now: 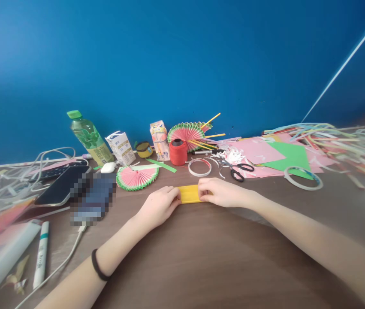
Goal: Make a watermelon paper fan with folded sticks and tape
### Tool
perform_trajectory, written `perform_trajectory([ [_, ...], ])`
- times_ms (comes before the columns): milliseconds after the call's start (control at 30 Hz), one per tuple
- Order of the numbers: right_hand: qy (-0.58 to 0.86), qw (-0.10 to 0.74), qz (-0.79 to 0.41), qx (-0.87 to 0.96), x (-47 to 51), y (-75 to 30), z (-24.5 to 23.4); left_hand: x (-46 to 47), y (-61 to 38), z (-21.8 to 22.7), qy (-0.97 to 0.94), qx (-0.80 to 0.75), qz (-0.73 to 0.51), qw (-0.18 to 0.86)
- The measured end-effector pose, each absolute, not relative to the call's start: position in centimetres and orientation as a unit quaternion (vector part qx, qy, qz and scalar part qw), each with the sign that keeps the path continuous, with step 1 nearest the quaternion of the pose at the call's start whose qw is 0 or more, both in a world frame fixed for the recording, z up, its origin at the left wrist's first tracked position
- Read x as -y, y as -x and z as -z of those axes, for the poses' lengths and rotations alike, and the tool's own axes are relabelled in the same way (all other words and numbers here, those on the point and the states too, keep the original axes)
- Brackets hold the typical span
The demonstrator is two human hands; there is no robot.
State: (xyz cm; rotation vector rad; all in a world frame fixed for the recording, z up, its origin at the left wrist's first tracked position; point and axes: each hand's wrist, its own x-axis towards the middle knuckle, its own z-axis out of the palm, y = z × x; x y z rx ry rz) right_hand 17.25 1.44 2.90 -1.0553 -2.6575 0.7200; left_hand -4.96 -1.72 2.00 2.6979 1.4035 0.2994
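Between my two hands lies a strip of yellow paper (189, 194), apparently folded, low over the brown table. My left hand (163, 204) pinches its left end, fingers closed. At the right end, my right hand (216, 192) has its fingers curled and closed on the paper. The fingers cover both ends of the strip. Just beyond my left hand rests a pleated pink and green paper fan (138, 177). A roll of white tape (199, 167) and black-handled scissors (238, 171) lie beyond my right hand.
Along the blue wall stand a green-capped bottle (90, 139), a carton (121, 148) and a red thread spool (178, 153). Pink and green paper sheets (287, 156) and another tape roll (303, 179) lie right. Left are phones (63, 184), a cable (69, 255) and a marker (41, 255).
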Motion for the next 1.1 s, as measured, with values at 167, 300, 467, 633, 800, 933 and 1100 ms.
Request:
perform_trajectory([
  [167,0.366,0.109,-0.225,0.897,-1.2,-17.0,-2.5,2.0,4.6,-2.0,-0.895,-0.438,-0.081,-0.018],
  [300,0.381,0.114,-0.220,0.891,-1.0,-16.9,-2.4,2.0,4.7,-2.2,-0.909,-0.408,-0.053,-0.074],
  [467,0.372,0.119,-0.209,0.897,-1.1,-16.8,-2.5,1.8,5.1,-2.1,-0.918,-0.387,-0.071,-0.059],
  [633,0.373,0.103,-0.240,0.890,-1.4,-17.4,-2.8,1.7,5.2,-1.9,-0.912,-0.400,-0.081,-0.050],
  [800,0.367,0.100,-0.263,0.887,-1.8,-17.6,-3.0,1.7,5.1,-1.8,-0.893,-0.441,-0.091,0.008],
  [933,0.371,0.116,-0.238,0.890,-1.9,-17.4,-2.7,1.5,5.2,-1.4,-0.880,-0.464,-0.103,0.010],
  [1100,0.355,0.141,-0.212,0.899,-2.0,-17.3,-1.9,1.5,5.1,-1.4,-0.889,-0.440,-0.114,-0.046],
])
